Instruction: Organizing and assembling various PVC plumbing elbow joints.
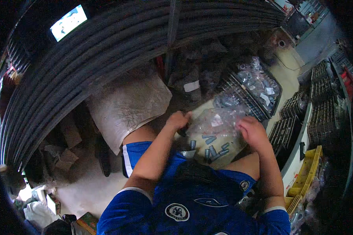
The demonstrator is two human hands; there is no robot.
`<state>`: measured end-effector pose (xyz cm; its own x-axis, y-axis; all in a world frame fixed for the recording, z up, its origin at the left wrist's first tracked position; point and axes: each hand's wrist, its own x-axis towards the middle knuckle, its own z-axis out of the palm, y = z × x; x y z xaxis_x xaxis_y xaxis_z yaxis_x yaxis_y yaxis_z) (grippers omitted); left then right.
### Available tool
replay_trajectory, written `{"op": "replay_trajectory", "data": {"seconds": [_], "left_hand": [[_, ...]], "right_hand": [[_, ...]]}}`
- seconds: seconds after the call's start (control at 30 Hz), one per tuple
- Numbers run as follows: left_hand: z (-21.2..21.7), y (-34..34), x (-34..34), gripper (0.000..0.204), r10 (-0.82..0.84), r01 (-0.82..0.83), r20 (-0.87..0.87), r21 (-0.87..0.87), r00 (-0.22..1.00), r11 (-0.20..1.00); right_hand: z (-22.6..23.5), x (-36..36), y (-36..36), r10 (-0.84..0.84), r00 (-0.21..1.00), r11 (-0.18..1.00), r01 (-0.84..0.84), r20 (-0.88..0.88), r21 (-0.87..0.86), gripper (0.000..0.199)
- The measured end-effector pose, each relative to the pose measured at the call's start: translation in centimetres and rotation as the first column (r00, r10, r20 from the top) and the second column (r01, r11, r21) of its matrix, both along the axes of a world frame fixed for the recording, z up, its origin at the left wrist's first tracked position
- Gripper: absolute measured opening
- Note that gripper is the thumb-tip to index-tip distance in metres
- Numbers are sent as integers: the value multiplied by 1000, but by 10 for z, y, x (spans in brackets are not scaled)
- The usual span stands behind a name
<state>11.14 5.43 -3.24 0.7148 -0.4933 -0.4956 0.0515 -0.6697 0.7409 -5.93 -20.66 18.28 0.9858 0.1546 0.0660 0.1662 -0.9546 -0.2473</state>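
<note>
A clear plastic bag [208, 124] with a small white label is stretched between my two hands in front of my legs. My left hand [178, 120] is closed at the bag's left edge, with the fingertips partly hidden. On the other side my right hand [252, 131] pinches the bag's right edge. Beneath and nearer to me, several small grey cylindrical pieces [212, 150] lie loose on the pale floor, some upright and some on their sides. Whether anything is inside the bag is hard to make out.
A dark crate [276, 88] filled with bagged parts stands beyond my right hand. Long black rods or pipes [117, 51] run across the back. A pale sack [131, 98] lies by my left leg. Metal racks [321, 102] and a yellow tray [306, 176] stand at the right.
</note>
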Motion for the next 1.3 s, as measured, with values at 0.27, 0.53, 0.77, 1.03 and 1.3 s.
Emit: {"op": "replay_trajectory", "data": {"seconds": [0.27, 0.53, 0.77, 1.03, 1.3], "left_hand": [[-52, 25, -21, 40, -403, 372, -15, 417, 915, 829], [-69, -21, -49, 39, -710, 652, 17, 379, 704, 656], [-42, -46, -46, 38, -682, 671, 40, 142, 730, 727], [7, -37, -40, 42, -571, 563, -17, 188, 821, 805], [-27, -38, -38, 46, -541, 527, -22, 269, 841, 806]], "right_hand": [[-12, 69, 38, 95, 995, 988, -95, 8, 122, 14], [-113, 146, 89, 279, 960, 949, -272, -22, 158, 14], [-134, 160, 113, 294, 955, 943, -295, 27, 157, 18], [-118, 136, 105, 121, 991, 945, -134, 62, 299, 53], [-158, 99, 92, -122, 991, 910, 86, 62, 407, 46]]}}
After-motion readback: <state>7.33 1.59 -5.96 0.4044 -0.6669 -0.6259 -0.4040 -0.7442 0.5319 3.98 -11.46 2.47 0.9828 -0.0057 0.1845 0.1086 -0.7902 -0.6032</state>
